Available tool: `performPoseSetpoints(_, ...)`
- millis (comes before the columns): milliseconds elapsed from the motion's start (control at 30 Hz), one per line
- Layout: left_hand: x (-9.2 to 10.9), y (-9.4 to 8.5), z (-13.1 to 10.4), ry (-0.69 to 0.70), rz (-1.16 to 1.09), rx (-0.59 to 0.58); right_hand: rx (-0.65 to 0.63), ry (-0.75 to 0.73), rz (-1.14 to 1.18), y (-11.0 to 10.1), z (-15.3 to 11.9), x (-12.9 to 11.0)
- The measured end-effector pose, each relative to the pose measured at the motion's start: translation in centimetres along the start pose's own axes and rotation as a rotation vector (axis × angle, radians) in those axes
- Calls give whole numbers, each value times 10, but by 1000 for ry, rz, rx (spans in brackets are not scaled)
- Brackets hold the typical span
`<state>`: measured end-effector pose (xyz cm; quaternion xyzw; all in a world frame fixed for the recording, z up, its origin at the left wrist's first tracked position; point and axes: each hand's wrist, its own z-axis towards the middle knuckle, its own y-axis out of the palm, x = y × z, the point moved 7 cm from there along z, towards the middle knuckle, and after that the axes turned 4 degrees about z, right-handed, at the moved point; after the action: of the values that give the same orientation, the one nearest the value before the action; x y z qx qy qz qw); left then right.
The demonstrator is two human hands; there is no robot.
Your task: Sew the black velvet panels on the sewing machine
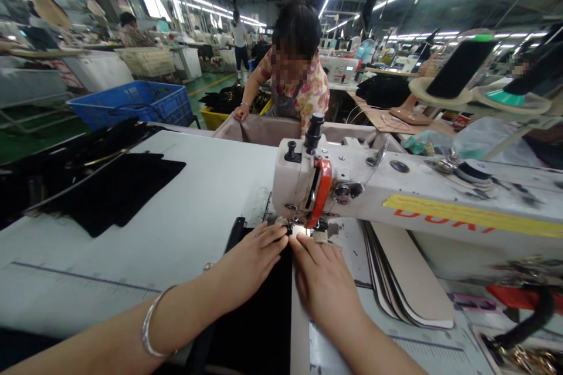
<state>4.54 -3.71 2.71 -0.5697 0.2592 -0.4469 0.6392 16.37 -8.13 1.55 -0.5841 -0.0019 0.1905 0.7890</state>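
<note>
At the needle area of a white sewing machine [352, 167], both hands lie over the work. My left hand [250, 261], with a bangle on its wrist, rests with fingers stretched out on a black fabric piece [253, 337]. Beside it, my right hand [328, 275] lies with extended fingers on a beige strip [299, 334] along the fabric's right edge. The fingertips of both hands come close together by the presser foot, which is partly hidden. A red guard [323, 193] hangs down just above them.
Stacked beige panels [409, 275] lie right of the needle. Black fabric pieces [118, 187] cover the table's left side. Opposite, a co-worker [294, 70] leans over a beige-lined bin [259, 128]. Thread cones [461, 67] stand at right; a blue crate [132, 102] sits beyond the table.
</note>
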Motion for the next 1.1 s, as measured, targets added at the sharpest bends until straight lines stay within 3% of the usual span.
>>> performPoseSetpoints(167, 37, -16, -33, 141, -103, -137, 35, -14, -27, 2, -1, 1)
performPoseSetpoints(267, 47, -28, -42, 150, -156, -175, 24, -9, -25, 3, -2, 1)
performPoseSetpoints(667, 38, -22, -42, 189, -161, -140, -20, -2, 11, 3, 0, 2)
performPoseSetpoints(833, 26, -12, -40, 201, -162, -97, -12, -17, 22, 2, 1, 1)
performPoseSetpoints(1100, 11, -15, -25, 249, -128, -7, -8, -38, 4, 3, 0, 1)
